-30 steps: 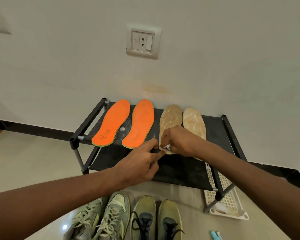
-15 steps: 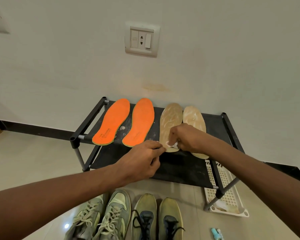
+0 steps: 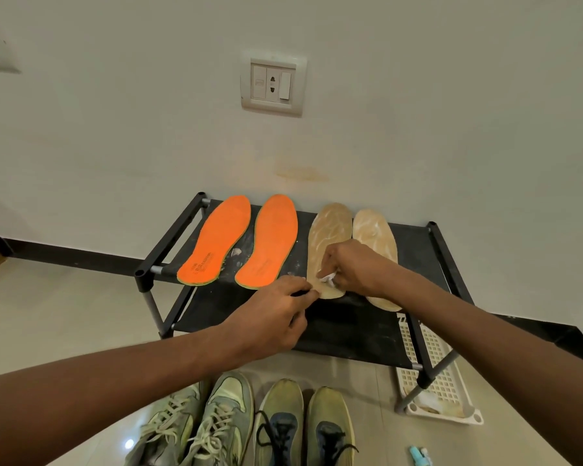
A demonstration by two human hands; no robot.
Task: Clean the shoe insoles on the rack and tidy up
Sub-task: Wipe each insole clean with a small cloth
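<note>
A low black metal-framed shoe rack with a dark fabric shelf stands against a plain off-white wall on a glossy pale tiled floor; a white switch-and-socket plate is set in the wall above it, and a faint yellowish stain marks the paint lower down. Four insoles lie side by side on the shelf, each with its long axis running from the near edge toward the wall, toe ends farthest away: two bright orange foam insoles on the left — the outer one bears dark print near the heel, too small to read — and two beige, streaked insoles on the right. The left hand pinches the heel edge of the inner beige insole, fingers curled. The right hand presses a small crumpled white wipe between curled fingers onto that same insole near the heel. On the floor in front stand two pairs of worn greenish lace-up sneakers; a white perforated plastic tray lies under the rack's right end, and a small light-blue object sits near the bottom edge.
</note>
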